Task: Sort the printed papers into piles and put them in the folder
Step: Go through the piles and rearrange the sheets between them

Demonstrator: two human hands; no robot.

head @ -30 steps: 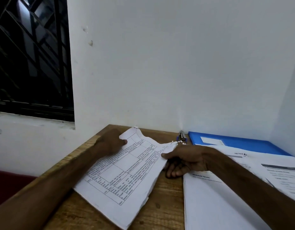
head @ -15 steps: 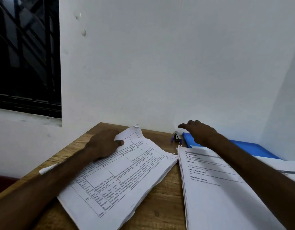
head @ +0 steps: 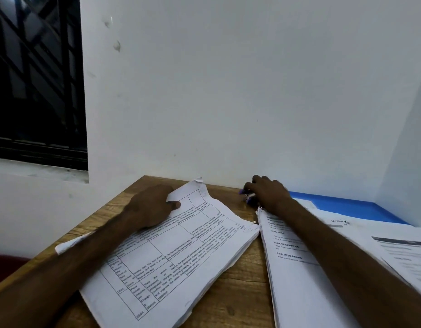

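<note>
Pinching the limp white printed paper stack [head: 181, 252] on the brown wooden desk [head: 240, 294], your left hand [head: 152, 207] sets its thumb above and fingers beneath; your right hand [head: 268, 195] curls round a small purple object [head: 248, 197]. Lift the floppy sheets by both edges.

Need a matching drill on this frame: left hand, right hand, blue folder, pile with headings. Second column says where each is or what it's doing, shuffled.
1. left hand
2. right hand
3. blue folder
4. headed pile

A. against the wall, partly under loose sheets
B. fingers curled over a small object by the wall
C. under the right forearm
D. pinches the tabled stack near its far corner

Pairs: 1-D, 2-B, 3-A, 4-C
</note>
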